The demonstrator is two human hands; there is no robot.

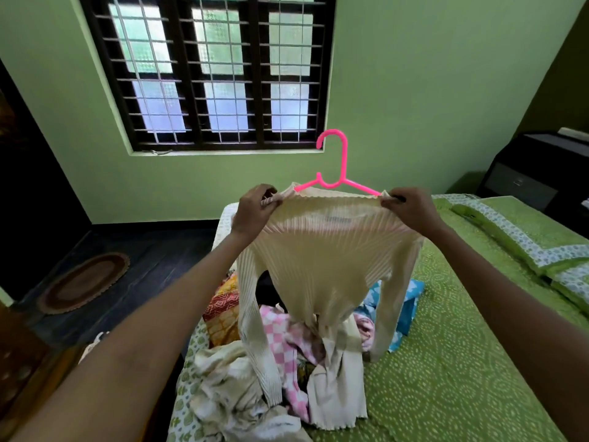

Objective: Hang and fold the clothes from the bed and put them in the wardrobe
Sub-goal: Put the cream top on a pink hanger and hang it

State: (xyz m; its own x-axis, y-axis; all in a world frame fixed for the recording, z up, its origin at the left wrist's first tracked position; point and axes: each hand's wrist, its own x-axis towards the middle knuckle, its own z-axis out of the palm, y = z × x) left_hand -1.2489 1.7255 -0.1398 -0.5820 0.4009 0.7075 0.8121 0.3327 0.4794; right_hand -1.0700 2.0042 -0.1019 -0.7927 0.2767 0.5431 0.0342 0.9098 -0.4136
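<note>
1. Head view looked down over both outstretched arms toward a green bed (446,362) with a barred window (210,68) on the far wall.
2. Left hand (255,207) pinched the left shoulder of a cream ribbed top (322,266), fingers curled round the fabric; its fingertips were hidden behind the cloth.
3. Right hand (409,208) gripped the right shoulder in the same way, knuckles toward the camera.
4. A pink hanger (339,167) sat inside the top's neckline; only its hook and the upper parts of its arms showed, the ends being covered by the fabric and the hands.
5. The top was held up above the bed, its sleeves and hem trailing down into a pile of clothes (287,362) at the near left of the mattress.
6. Which garments made up that pile was hard to tell; a pink checked piece, a blue printed one and an orange patterned one were partly buried.
7. A faint label on the top was too blurred to read.
8. A dark cabinet (535,173) stood far right, cut off by the frame, and an oval rug (84,282) lay on the floor at left.
</note>
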